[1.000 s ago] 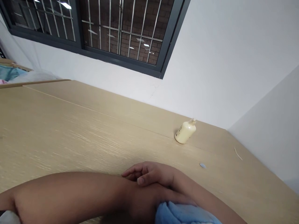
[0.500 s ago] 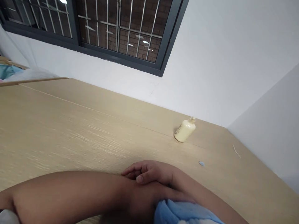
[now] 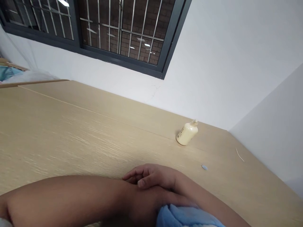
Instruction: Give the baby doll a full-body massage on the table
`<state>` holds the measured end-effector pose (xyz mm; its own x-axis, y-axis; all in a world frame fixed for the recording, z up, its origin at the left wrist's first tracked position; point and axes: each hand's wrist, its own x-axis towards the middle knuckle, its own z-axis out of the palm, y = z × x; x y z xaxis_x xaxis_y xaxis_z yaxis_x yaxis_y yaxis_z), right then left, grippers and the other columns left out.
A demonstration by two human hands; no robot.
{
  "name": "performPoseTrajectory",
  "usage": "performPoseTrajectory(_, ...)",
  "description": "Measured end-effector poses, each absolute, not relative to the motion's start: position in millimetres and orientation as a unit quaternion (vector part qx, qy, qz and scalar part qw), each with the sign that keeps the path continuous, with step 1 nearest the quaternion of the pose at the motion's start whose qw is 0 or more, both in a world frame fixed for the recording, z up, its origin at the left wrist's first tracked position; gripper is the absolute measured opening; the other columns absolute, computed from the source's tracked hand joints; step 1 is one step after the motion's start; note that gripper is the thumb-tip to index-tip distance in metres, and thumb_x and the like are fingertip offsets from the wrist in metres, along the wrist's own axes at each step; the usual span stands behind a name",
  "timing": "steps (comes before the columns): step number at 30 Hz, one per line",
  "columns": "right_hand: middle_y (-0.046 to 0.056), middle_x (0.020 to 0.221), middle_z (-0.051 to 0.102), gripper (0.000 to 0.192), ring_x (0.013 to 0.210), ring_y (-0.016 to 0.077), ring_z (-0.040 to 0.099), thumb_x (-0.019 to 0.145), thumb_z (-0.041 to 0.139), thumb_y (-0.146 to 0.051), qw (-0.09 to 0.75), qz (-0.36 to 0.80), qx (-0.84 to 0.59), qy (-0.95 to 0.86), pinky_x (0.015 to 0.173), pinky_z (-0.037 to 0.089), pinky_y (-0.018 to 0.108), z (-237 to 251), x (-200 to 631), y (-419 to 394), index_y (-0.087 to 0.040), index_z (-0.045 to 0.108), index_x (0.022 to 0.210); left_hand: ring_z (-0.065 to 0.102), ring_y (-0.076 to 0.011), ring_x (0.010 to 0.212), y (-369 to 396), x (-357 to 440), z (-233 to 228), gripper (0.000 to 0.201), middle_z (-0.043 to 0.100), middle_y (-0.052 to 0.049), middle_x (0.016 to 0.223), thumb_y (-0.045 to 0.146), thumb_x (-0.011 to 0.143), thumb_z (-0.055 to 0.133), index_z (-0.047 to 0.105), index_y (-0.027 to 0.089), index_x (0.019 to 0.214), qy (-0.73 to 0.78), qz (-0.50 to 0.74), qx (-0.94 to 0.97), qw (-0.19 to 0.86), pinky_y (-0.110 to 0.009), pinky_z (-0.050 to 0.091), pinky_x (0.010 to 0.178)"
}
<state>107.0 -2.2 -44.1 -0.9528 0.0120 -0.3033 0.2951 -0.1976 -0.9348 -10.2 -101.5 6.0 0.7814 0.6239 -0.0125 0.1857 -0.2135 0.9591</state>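
A wide wooden table (image 3: 71,132) fills the view. The left forearm crosses it, its hand hidden by a blue towel (image 3: 187,216), grip unclear. The right hand (image 3: 151,176) rests loosely curled on that wrist, holding nothing. A cream bottle (image 3: 187,134) stands well beyond.

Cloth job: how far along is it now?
Done: hard to tell; the table shows no marks of work. In hand: the right hand rests on the left forearm, the blue cloth bunched beside it at the bottom edge; the left hand is hidden. Left: the bottle and a small blue scrap lie untouched farther off.
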Motion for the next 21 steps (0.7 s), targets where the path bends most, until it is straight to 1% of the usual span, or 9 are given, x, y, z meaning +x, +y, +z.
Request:
performPoseTrajectory(3, 0.011, 0.140, 0.062, 0.061, 0.128, 0.0297, 0.057, 0.078, 0.078, -0.044, 0.093, -0.757, 0.121, 0.636, 0.110, 0.041, 0.040, -41.2, 106.4, -2.8, -0.019, 0.066, 0.133, 0.046, -0.0244, 0.142, -100.3, -9.0, 1.3, 0.075, 0.051, -0.001, 0.153, 0.021, 0.084, 0.067, 0.041, 0.027, 0.154, 0.249, 0.206, 0.758, 0.566, -0.039, 0.029, 0.123)
performPoseTrajectory(7, 0.010, 0.141, 0.062, 0.059, 0.129, 0.0293, 0.056, 0.080, 0.076, -0.042, 0.093, -0.745, 0.117, 0.651, 0.111, 0.039, 0.041, -38.3, 106.0, -3.5, -0.020, 0.066, 0.133, 0.046, -0.0255, 0.142, -98.9, -6.8, -9.5, 0.072, 0.051, 0.000, 0.153, 0.019, 0.087, 0.064, 0.041, 0.030, 0.154, 0.241, 0.219, 0.752, 0.573, -0.041, 0.031, 0.122)
performPoseTrajectory(12, 0.010, 0.140, 0.062, 0.059, 0.129, 0.0294, 0.057, 0.080, 0.075, -0.043, 0.092, -0.744, 0.114, 0.652, 0.111, 0.039, 0.041, -39.7, 105.8, -4.0, -0.020, 0.066, 0.133, 0.046, -0.0260, 0.142, -100.7, -7.5, -12.6, 0.077, 0.049, 0.002, 0.155, 0.018, 0.083, 0.068, 0.041, 0.033, 0.154, 0.259, 0.207, 0.762, 0.557, -0.038, 0.029, 0.123)
performPoseTrajectory(14, 0.010, 0.140, 0.062, 0.058, 0.128, 0.0292, 0.057, 0.079, 0.076, -0.044, 0.091, -0.743, 0.117, 0.653, 0.111, 0.040, 0.040, -39.5, 105.9, -4.1, -0.021, 0.067, 0.132, 0.046, -0.0267, 0.142, -100.8, -7.9, -11.5, 0.078, 0.049, 0.001, 0.155, 0.018, 0.082, 0.069, 0.042, 0.033, 0.153, 0.264, 0.207, 0.760, 0.556, -0.040, 0.028, 0.124)
performPoseTrajectory(17, 0.009, 0.140, 0.062, 0.058, 0.129, 0.0285, 0.057, 0.080, 0.076, -0.044, 0.091, -0.740, 0.119, 0.656, 0.110, 0.041, 0.039, -37.8, 106.1, -3.9, -0.021, 0.067, 0.132, 0.046, -0.0275, 0.142, -99.5, -7.6, -10.0, 0.075, 0.050, -0.001, 0.155, 0.020, 0.084, 0.066, 0.041, 0.032, 0.153, 0.256, 0.207, 0.756, 0.565, -0.044, 0.030, 0.122)
performPoseTrajectory(21, 0.010, 0.140, 0.062, 0.058, 0.128, 0.0283, 0.058, 0.079, 0.077, -0.046, 0.094, -0.743, 0.116, 0.653, 0.109, 0.042, 0.039, -39.6, 105.8, -2.3, -0.020, 0.067, 0.130, 0.046, -0.0283, 0.142, -99.4, -7.7, -6.8, 0.076, 0.050, -0.001, 0.154, 0.021, 0.083, 0.068, 0.042, 0.032, 0.153, 0.250, 0.213, 0.759, 0.562, -0.045, 0.032, 0.121)
